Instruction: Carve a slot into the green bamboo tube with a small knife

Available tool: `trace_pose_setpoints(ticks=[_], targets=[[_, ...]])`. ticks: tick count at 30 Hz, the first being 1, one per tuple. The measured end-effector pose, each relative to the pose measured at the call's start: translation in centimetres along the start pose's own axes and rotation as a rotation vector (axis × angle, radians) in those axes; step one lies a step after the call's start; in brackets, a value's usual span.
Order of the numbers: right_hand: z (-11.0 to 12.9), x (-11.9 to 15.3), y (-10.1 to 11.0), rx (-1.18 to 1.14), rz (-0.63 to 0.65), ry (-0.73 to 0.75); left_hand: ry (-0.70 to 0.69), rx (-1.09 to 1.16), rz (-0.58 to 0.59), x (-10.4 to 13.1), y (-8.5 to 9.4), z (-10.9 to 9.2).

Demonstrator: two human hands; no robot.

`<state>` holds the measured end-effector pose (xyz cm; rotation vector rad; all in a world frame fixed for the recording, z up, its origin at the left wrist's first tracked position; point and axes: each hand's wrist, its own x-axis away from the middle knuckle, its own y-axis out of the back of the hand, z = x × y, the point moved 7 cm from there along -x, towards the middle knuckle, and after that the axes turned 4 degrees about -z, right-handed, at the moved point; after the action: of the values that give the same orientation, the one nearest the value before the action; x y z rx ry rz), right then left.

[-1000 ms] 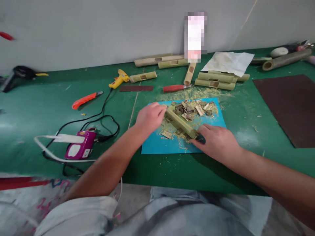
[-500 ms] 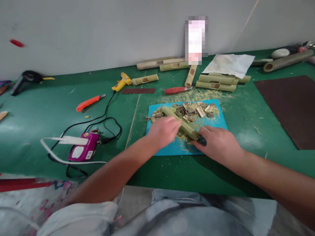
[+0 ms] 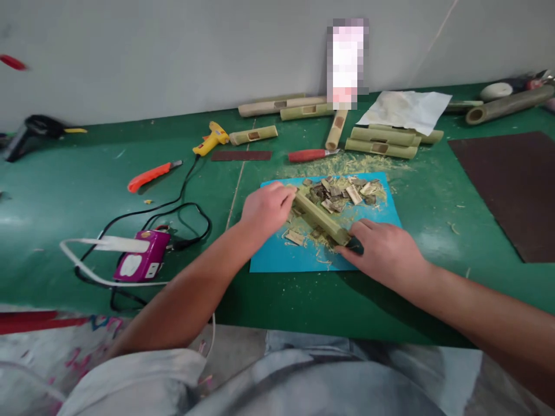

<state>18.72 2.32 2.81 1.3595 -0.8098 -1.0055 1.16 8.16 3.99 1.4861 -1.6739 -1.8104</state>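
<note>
Bamboo piece (image 3: 321, 215) between two hands over the blue mat (image 3: 277, 254). The piece lay above or upon the mat's middle, which could not be told; its long axis slanted from the mat's far left toward its near right. The left hand (image 3: 266, 208) met the far end, over the mat's left part; its fingers were curled narrow, but whether they gripped the piece or only touched it could not be told. The right hand (image 3: 385, 245), at the mat's near right, had its fingers closed about the near end, a dark piece (image 3: 356, 246) showing beside the thumb. Each hand was thus nearest to one end, with the shaft bare between them.

Counts: one bamboo piece in hand; chips (image 3: 332, 190) on the mat, too many and overlapping to number. Beyond the mat lay one red-handled knife (image 3: 306, 155), one brown strip (image 3: 241, 156) and at least seven cut bamboo lengths (image 3: 381, 148), some partly covered by one white sheet (image 3: 405, 110). Left of the mat were one yellow glue gun (image 3: 212, 138), one orange cutter (image 3: 150, 177) and one purple socket block (image 3: 150, 254); right of it, one dark brown sheet (image 3: 511, 190), with one thick bamboo tube (image 3: 511, 104) farther back. All rested on one green table (image 3: 303, 303).
</note>
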Motion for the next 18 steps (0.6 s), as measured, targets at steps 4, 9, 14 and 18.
trace_pose_setpoints(ticks=[4,9,14,18], targets=[[0.0,0.1,-0.1,-0.007,0.005,0.012,-0.103,0.069,0.120,0.8,-0.7,-2.1],[-0.1,0.0,-0.1,-0.013,-0.005,-0.001,0.027,0.044,0.017,0.3,-0.3,0.3],[0.1,0.0,-0.1,-0.036,0.000,0.012,-0.060,0.089,0.084,0.4,-0.7,-0.8],[0.0,-0.1,0.0,-0.024,0.005,0.000,-0.049,0.062,0.051,0.3,-0.5,-0.7]])
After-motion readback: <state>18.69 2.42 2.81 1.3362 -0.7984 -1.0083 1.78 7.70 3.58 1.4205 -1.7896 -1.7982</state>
